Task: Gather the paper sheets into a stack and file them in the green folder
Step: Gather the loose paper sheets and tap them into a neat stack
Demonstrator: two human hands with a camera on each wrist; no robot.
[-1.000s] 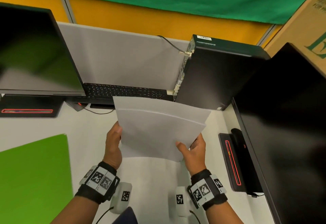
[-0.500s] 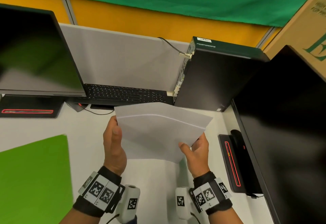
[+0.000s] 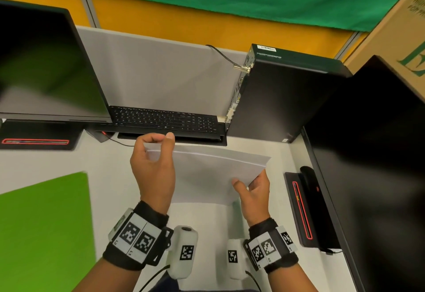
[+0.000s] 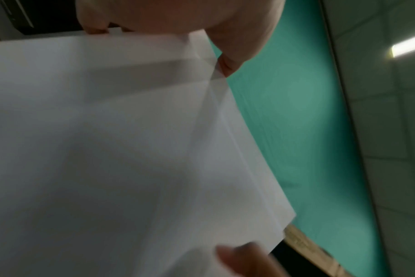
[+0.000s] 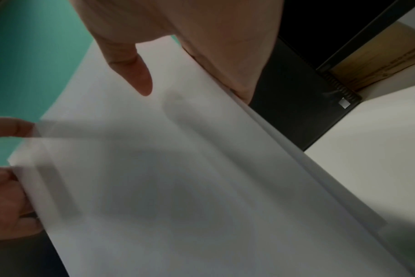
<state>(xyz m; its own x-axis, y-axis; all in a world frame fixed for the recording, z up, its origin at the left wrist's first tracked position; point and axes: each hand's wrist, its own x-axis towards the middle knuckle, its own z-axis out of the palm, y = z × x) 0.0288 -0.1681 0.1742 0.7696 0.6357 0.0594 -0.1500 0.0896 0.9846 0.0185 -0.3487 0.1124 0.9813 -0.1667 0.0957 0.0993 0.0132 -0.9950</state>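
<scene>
The green folder [image 3: 43, 229] lies closed at the near left of the desk [image 3: 110, 176], well apart from the sheets [image 3: 207, 172], which are held in the air at centre. Their far left corner is pinched by the left hand [image 3: 153, 169], and their right edge is gripped by the right hand [image 3: 255, 190]. The edges look uneven, so a sheet could be let slip if either pinch is loosened.

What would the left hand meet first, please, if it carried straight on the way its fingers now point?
Probably the black keyboard: the left hand, pinching the paper sheets at their far left corner, points away from the person toward it. Depth is unclear, so it may pass above the keys.
</scene>
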